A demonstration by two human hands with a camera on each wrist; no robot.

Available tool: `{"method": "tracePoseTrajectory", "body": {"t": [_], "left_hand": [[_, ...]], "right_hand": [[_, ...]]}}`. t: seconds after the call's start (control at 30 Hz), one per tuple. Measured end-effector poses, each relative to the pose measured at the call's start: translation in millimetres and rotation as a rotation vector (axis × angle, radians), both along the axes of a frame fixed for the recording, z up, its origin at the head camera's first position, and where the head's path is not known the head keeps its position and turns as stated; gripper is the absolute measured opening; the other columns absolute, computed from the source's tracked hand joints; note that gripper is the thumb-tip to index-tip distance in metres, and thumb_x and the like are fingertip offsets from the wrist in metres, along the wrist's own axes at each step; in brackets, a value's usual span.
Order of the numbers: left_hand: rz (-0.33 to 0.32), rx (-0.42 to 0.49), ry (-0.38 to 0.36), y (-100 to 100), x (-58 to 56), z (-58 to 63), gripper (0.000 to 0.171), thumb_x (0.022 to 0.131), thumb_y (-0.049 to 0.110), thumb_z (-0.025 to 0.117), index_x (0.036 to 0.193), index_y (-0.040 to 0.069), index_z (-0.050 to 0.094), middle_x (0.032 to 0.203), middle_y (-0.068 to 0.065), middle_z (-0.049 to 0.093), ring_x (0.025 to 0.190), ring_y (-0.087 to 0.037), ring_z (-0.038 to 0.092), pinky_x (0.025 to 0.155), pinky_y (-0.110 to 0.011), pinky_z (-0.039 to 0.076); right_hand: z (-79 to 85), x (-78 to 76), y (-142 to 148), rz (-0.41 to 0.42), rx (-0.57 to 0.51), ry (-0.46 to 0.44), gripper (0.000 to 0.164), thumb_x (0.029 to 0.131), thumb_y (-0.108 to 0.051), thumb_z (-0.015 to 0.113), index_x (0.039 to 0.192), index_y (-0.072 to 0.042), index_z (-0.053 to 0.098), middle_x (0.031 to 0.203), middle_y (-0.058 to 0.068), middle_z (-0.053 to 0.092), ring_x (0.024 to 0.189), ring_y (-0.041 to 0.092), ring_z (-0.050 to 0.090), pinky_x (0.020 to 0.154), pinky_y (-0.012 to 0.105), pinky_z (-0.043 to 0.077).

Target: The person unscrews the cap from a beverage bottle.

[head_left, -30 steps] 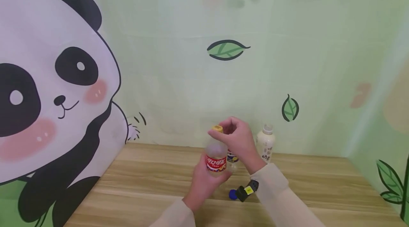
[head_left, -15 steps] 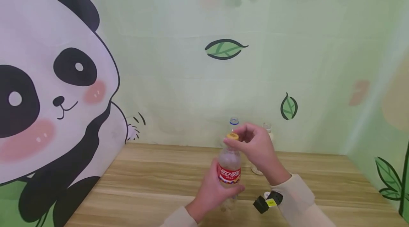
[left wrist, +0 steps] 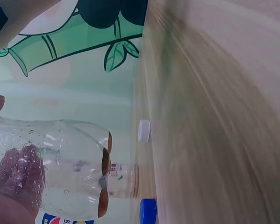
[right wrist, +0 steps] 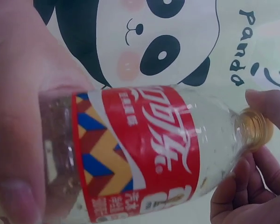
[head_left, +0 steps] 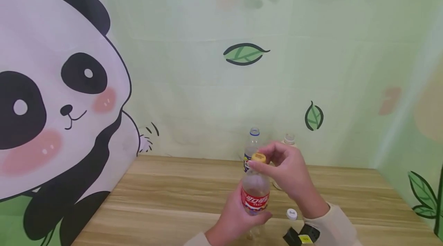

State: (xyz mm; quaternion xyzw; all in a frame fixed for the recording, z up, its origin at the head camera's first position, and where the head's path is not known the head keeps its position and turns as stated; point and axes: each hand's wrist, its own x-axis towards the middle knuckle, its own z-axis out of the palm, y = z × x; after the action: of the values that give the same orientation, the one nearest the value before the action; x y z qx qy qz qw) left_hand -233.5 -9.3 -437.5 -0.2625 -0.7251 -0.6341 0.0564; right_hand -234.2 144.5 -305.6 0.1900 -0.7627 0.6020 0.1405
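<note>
My left hand (head_left: 238, 212) grips the lower part of a clear plastic soda bottle (head_left: 255, 199) with a red label. The bottle is nearly upright, and its base hangs above the table in the left wrist view. At its top, my right hand (head_left: 288, 167) pinches the yellow cap (head_left: 258, 157) between thumb and fingers. The right wrist view has the cap (right wrist: 261, 129) sitting at the neck, with the right thumb (right wrist: 263, 103) against it. A few brown drops of residue show at the bottle's base in the left wrist view.
Behind the hands stand an uncapped clear bottle (head_left: 250, 151) with a blue label and another uncapped bottle (head_left: 289, 139), partly hidden by the right hand. A white cap (head_left: 292, 214) and a blue cap (left wrist: 148, 211) lie on the wooden table (head_left: 173, 188). A printed curtain (head_left: 194, 84) hangs behind.
Both hands have moved right and nearer the body with the bottle, uncovering the blue-labelled bottle and the white cap. The right fingers stay on the yellow cap.
</note>
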Motion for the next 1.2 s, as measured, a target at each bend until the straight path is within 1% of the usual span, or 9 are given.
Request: {"method": "tracePoseTrajectory", "body": {"t": [0.17, 0.33, 0.47, 0.63, 0.8, 0.9, 0.97, 1.2], "left_hand": [[-0.016, 0.013, -0.016, 3, 2.4, -0.3, 0.072, 0.077, 0.023, 0.090, 0.137, 0.024, 0.049, 0.119, 0.001, 0.068, 0.104, -0.010, 0.067, 0.095, -0.027, 0.055], [-0.001, 0.006, -0.030, 2, 3.2, -0.7, 0.074, 0.077, 0.025, 0.090, 0.138, 0.024, 0.048, 0.121, 0.001, 0.068, 0.107, -0.010, 0.066, 0.095, -0.027, 0.055], [0.005, 0.013, -0.021, 2, 3.8, -0.6, 0.072, 0.077, 0.022, 0.089, 0.137, 0.023, 0.048, 0.120, 0.001, 0.068, 0.105, -0.010, 0.066, 0.095, -0.027, 0.055], [-0.001, 0.019, -0.001, 2, 3.8, -0.2, 0.070, 0.077, 0.020, 0.089, 0.135, 0.023, 0.050, 0.117, 0.000, 0.069, 0.102, -0.010, 0.066, 0.093, -0.027, 0.056], [-0.006, 0.023, -0.017, 2, 3.6, 0.3, 0.064, 0.077, 0.018, 0.089, 0.130, 0.025, 0.053, 0.113, 0.001, 0.070, 0.099, -0.010, 0.067, 0.092, -0.026, 0.056], [-0.003, 0.032, -0.016, 2, 4.2, 0.5, 0.062, 0.076, 0.014, 0.088, 0.128, 0.023, 0.055, 0.111, 0.001, 0.071, 0.097, -0.009, 0.068, 0.091, -0.026, 0.056], [0.001, 0.036, -0.003, 2, 4.3, 0.5, 0.061, 0.075, 0.012, 0.088, 0.127, 0.021, 0.056, 0.110, 0.000, 0.071, 0.096, -0.009, 0.068, 0.091, -0.026, 0.057], [-0.005, 0.018, 0.002, 1, 1.7, -0.2, 0.059, 0.076, 0.014, 0.088, 0.126, 0.019, 0.056, 0.109, 0.001, 0.071, 0.095, -0.008, 0.067, 0.090, -0.026, 0.057]], "right_hand": [[1.8, 8.1, -3, -0.028, -0.038, -0.020, 0.031, 0.077, -0.014, 0.090, 0.096, -0.001, 0.070, 0.087, 0.002, 0.071, 0.079, 0.016, 0.066, 0.071, 0.024, 0.057], [4.4, 12.7, -6, -0.079, -0.034, -0.030, 0.033, 0.075, -0.017, 0.092, 0.097, -0.003, 0.072, 0.085, 0.003, 0.071, 0.077, 0.016, 0.064, 0.068, 0.024, 0.054], [5.4, 15.1, -9, -0.127, -0.021, -0.053, 0.036, 0.072, -0.021, 0.094, 0.097, -0.006, 0.073, 0.084, 0.002, 0.070, 0.074, 0.017, 0.062, 0.065, 0.025, 0.053], [5.9, 16.2, -12, -0.169, -0.014, -0.064, 0.038, 0.070, -0.024, 0.096, 0.095, -0.007, 0.074, 0.083, 0.003, 0.071, 0.072, 0.018, 0.060, 0.062, 0.025, 0.053], [6.5, 16.5, -13, -0.182, -0.011, -0.080, 0.039, 0.070, -0.025, 0.096, 0.095, -0.006, 0.074, 0.082, 0.003, 0.070, 0.071, 0.017, 0.060, 0.061, 0.025, 0.052], [7.3, 16.3, -13, -0.177, -0.016, -0.084, 0.038, 0.070, -0.024, 0.096, 0.093, -0.005, 0.073, 0.082, 0.003, 0.070, 0.070, 0.017, 0.060, 0.060, 0.025, 0.052], [7.7, 15.9, -14, -0.170, -0.019, -0.087, 0.037, 0.070, -0.023, 0.096, 0.092, -0.004, 0.073, 0.082, 0.004, 0.070, 0.070, 0.017, 0.060, 0.060, 0.025, 0.052], [7.7, 11.5, -12, -0.157, -0.033, -0.119, 0.038, 0.070, -0.024, 0.095, 0.093, -0.003, 0.073, 0.084, 0.003, 0.070, 0.073, 0.018, 0.062, 0.063, 0.025, 0.054]]}}
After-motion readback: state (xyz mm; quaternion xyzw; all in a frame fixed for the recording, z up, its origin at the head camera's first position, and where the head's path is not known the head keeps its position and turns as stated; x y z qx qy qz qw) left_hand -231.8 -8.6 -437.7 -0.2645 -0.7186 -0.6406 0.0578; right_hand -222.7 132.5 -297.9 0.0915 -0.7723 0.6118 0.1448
